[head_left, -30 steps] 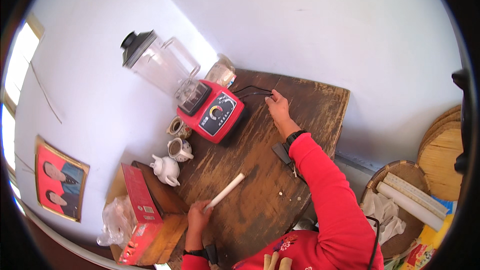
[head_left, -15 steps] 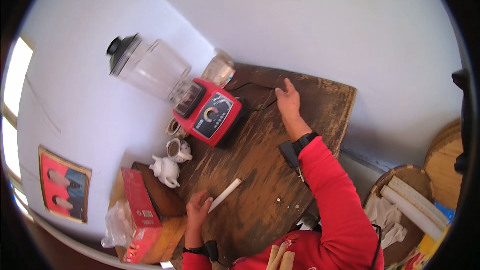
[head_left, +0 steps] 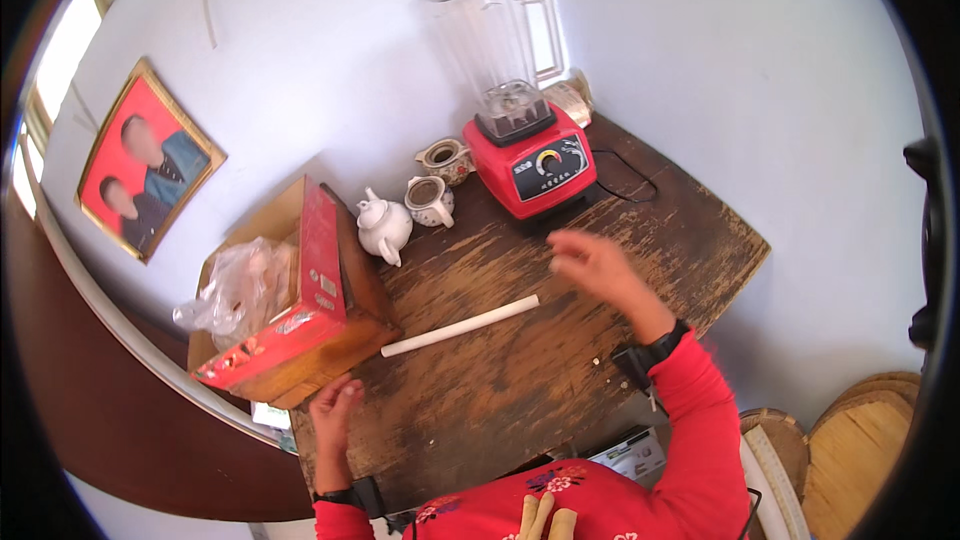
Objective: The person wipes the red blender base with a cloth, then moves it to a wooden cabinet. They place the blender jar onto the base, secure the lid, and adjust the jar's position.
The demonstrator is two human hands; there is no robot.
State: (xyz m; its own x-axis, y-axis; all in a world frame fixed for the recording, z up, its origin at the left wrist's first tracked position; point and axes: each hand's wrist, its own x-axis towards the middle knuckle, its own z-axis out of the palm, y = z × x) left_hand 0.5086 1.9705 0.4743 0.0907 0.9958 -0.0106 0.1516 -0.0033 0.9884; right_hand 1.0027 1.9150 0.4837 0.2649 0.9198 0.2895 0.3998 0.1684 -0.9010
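Note:
On the worn wooden table (head_left: 440, 440) lies a slim white stick (head_left: 460, 326), touched by neither hand. My left hand (head_left: 334, 408) is at the table's left edge, beside the near corner of a red and brown box (head_left: 322, 270). Its fingers are loosely bent and slightly apart, with nothing seen in them. My right hand (head_left: 606, 275) hovers over the table just in front of the red blender (head_left: 530, 165), empty, fingers pointing left. The blender stands upright with its clear jug and black lid on, and its black cord (head_left: 632, 198) loops onto the table at its right.
A white teapot (head_left: 384, 228) and two small patterned pots, one nearer (head_left: 430, 202) and one farther (head_left: 447, 162), stand along the wall. A clear plastic bag (head_left: 243, 285) rests in the box. Round wooden boards (head_left: 865, 450) stand at lower right. A framed picture (head_left: 150, 160) hangs at left.
My view has turned, so the blender appears more upright. My left hand has come away from the white stick toward the box. My right hand has left the cord and moved nearer me.

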